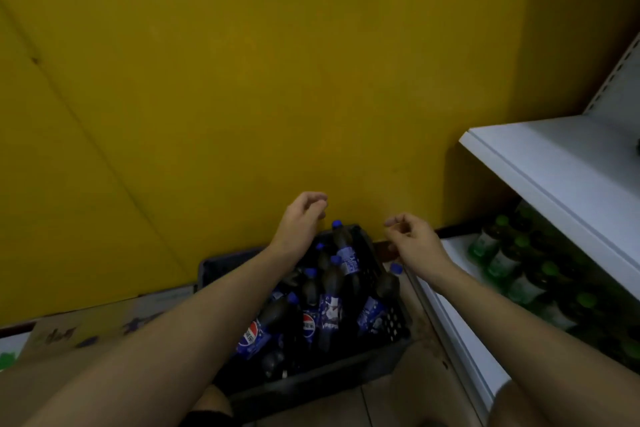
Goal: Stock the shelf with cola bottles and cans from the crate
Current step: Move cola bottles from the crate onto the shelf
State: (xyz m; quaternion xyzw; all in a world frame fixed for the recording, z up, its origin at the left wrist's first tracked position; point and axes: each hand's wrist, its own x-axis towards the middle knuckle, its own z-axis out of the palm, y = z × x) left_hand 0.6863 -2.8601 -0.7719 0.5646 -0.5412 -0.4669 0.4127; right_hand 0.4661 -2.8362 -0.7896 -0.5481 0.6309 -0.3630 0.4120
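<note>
— Wall (242, 80) first, is it? Yellow, filling most of the view behind everything.

— Yes. Then the white shelf (568, 163) on the right, its top board bare near the front edge, and the lower level under it packed with green-capped bottles (502, 253).

— And the crate (391, 319)?

— Dark plastic, with perforated walls, sitting on the floor against the wall, just left of the shelf's base. It holds a jumble of cola bottles (332, 308): dark liquid, blue caps, blue labels with a red, white and blue roundel. Some stand nearly upright, others lean or lie across each other. I can't make out any cans in there.

— Where are the hands?

— Both hover above the crate's far end, apart from each other. The left hand (304, 215) is over the far left corner, fingers loosely curled, gripping nothing. The right hand (412, 236) is over the far right corner, fingers loosely curled too, thumb near the fingertips, also holding nothing.

— Touching any bottle?

— No. The nearest cap, on the tallest bottle (341, 239), sits between the two hands and below them.

— Anything smaller?

— Flattened cardboard (86, 326) lies left of the crate.
</note>
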